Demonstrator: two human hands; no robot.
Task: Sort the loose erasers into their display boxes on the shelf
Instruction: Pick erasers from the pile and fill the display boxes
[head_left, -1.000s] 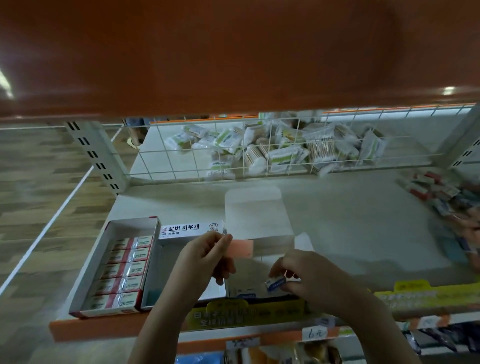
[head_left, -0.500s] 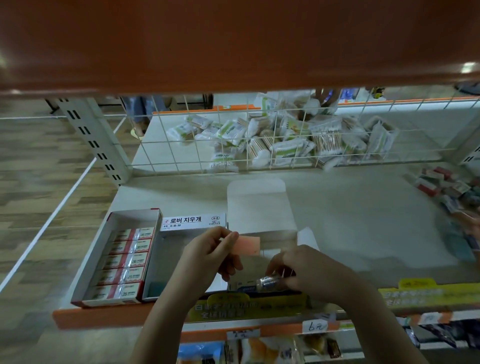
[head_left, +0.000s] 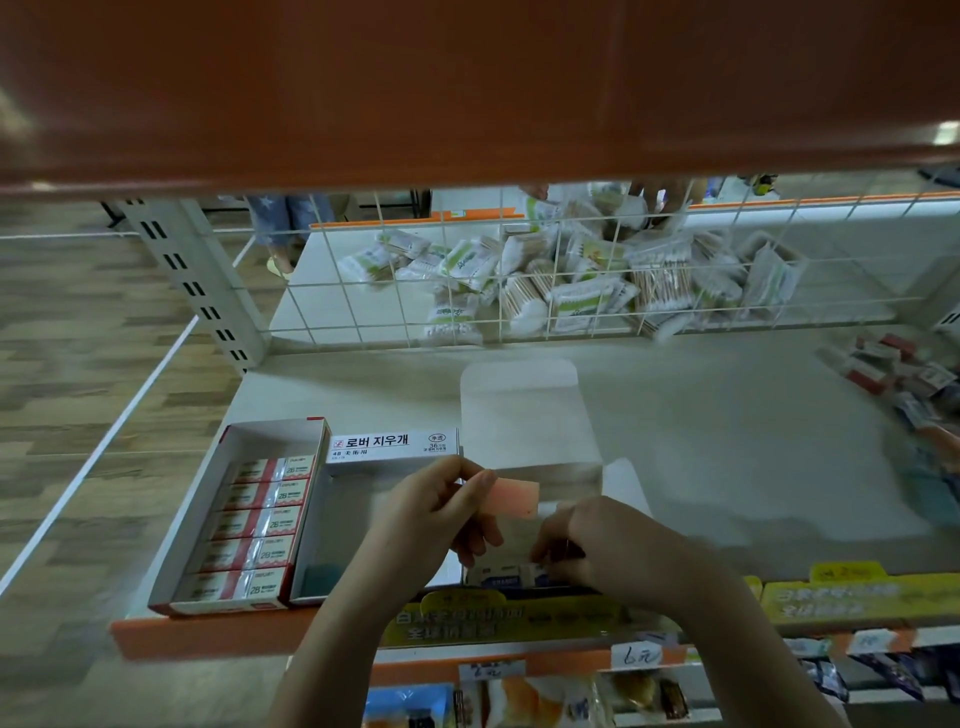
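Roughly half done, I'd guess. Red-and-white open cardboard display box (head_left: 228, 525) at shelf's front-left corner was full of wrapped 2B erasers. Left hand (head_left: 423, 512) pinched peach flap of open white box (head_left: 530, 457); right hand (head_left: 605, 545) gripped blue-labelled eraser (head_left: 501, 576) at front edge. Loose eraser pile (head_left: 898, 374) at right edge was unsorted.

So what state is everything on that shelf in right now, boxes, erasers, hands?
Red-edged box: open, holding a row of wrapped erasers, far end bare.
Box with Korean label: open, contents mostly hidden by the left hand.
White box: lid flap folded back, open.
Left hand: pinching a pink flap.
Right hand: gripping a blue-and-white eraser at the white box's front.
Loose erasers: heaped at the right, unsorted.
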